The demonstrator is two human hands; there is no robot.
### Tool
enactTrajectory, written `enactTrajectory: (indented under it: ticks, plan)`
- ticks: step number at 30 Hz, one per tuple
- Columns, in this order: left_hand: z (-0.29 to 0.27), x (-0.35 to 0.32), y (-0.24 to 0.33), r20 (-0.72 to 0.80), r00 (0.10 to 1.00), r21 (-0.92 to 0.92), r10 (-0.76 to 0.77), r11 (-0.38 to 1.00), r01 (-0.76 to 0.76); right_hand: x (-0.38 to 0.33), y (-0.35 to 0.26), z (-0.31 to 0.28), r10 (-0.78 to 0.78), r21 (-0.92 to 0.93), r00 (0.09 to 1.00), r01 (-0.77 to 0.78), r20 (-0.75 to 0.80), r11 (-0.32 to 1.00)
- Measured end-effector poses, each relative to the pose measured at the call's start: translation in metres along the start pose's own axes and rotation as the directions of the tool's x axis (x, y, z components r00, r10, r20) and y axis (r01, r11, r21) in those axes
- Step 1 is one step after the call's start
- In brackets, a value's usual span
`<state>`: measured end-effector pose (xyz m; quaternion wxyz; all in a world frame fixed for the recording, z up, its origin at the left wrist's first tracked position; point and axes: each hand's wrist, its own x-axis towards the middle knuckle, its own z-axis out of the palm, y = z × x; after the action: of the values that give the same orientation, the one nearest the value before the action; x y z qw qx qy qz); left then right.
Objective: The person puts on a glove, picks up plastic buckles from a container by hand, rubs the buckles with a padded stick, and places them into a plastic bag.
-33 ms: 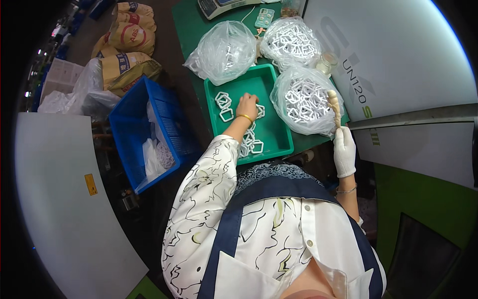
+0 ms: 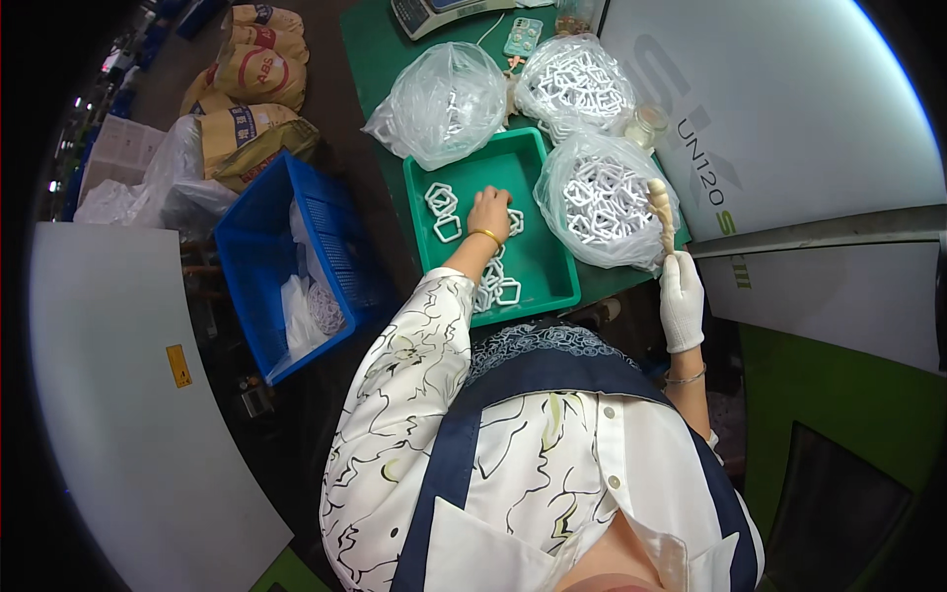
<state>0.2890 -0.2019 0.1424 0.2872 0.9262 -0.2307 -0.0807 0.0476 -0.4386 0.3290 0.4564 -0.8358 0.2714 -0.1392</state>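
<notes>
Green tabletop (image 2: 375,59) carried my green tray (image 2: 552,286) of white frames (image 2: 446,229); left hand (image 2: 489,211) rested loosely on them, gloved right hand (image 2: 681,301) at three o'clock gripped a wooden stick (image 2: 661,212) beside bagged frames (image 2: 597,202).

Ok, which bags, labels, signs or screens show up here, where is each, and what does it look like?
Clear bags of white rings: three, around the green tray.
Paper sacks: tan with red and blue print, on the floor, upper left.
Scale: grey, with a screen, at the top edge.
Yellow sticker: small rectangle on the grey panel, left.
White panel: large lettering, right.
</notes>
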Motion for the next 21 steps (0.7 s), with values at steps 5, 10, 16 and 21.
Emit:
enactTrajectory:
  ticks: [5,10,16,21]
  plan:
    - [-0.003,0.001,-0.015,0.064,0.997,0.148,0.051,0.987,-0.06,-0.003,-0.003,-0.001,0.031,-0.004,0.999,-0.031,0.013,1.0]
    - [-0.047,0.011,-0.031,0.214,0.976,-0.056,-0.036,0.997,0.049,-0.003,0.002,-0.001,0.039,-0.012,0.999,-0.039,0.016,0.999]
    - [-0.037,-0.041,-0.015,0.21,0.975,0.233,0.069,0.965,-0.118,-0.002,-0.01,0.006,0.018,0.005,0.999,-0.019,0.044,1.0]
    - [-0.031,-0.041,-0.027,0.138,0.986,0.223,0.091,0.967,-0.121,0.0,-0.012,0.012,-0.067,0.069,0.996,0.063,0.058,0.996]
